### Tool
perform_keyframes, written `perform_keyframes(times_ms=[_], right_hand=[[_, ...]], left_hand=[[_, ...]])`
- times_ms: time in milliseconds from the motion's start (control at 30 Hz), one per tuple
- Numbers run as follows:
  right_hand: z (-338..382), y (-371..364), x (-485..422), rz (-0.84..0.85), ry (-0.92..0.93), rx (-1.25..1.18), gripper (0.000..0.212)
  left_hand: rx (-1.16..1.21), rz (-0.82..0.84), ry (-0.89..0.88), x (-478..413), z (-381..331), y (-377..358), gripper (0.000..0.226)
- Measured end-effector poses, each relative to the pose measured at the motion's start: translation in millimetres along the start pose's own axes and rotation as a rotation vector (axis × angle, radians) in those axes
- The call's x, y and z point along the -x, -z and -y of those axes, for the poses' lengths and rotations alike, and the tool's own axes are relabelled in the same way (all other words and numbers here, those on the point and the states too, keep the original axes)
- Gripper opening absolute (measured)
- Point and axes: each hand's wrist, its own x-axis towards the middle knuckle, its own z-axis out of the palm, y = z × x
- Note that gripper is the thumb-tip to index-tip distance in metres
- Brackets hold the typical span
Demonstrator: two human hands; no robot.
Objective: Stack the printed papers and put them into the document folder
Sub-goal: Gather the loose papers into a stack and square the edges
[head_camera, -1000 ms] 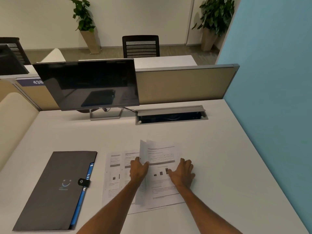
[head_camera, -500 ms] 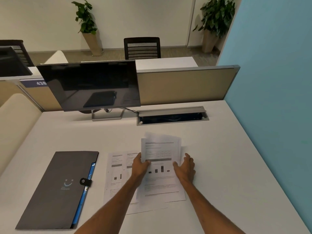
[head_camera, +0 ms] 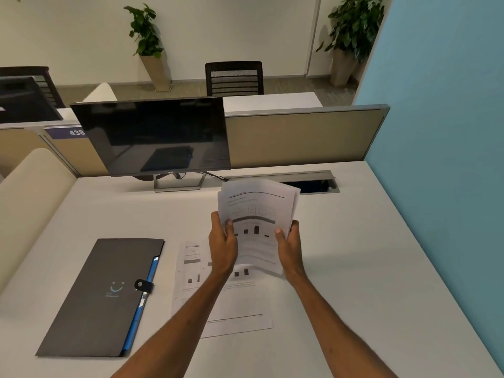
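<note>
My left hand (head_camera: 223,245) and my right hand (head_camera: 289,248) each close on one side edge of a small stack of papers (head_camera: 257,214), thumbs on the printed face and fingers curled behind; the stack is lifted off the desk (head_camera: 354,268) and bows slightly, its top edge fanned toward 12 o'clock. The visible face carries text lines, a table and a small bar chart. Below my wrists, more printed sheets (head_camera: 234,309) lie flat on the desk, overlapping one another. The dark grey folder (head_camera: 101,296) lies closed at 9 o'clock from those sheets, apart from them, with a blue edge along its right side and a black snap tab. A dark monitor (head_camera: 155,135) stands at 11 o'clock from the stack; an open cable hatch (head_camera: 308,184) sits just behind the stack's top edge.
</note>
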Motion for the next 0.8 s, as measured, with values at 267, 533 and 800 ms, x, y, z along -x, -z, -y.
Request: perform_keyframes(times_ms=[267, 533, 800], right_hand=[[-11, -9, 26, -0.016, 0.056, 0.033, 0.043], [-21, -13, 31, -0.033, 0.055, 0.183, 0.026], [-25, -24, 21, -0.016, -0.107, 0.392, 0.019]], left_hand=[[-0.049, 0.021, -0.010, 31, 16, 6, 0.022], [-0.159, 0.067, 0.105, 32, 31, 18, 0.019], [-0.176, 0.019, 0.288, 28, 43, 45, 0.032]])
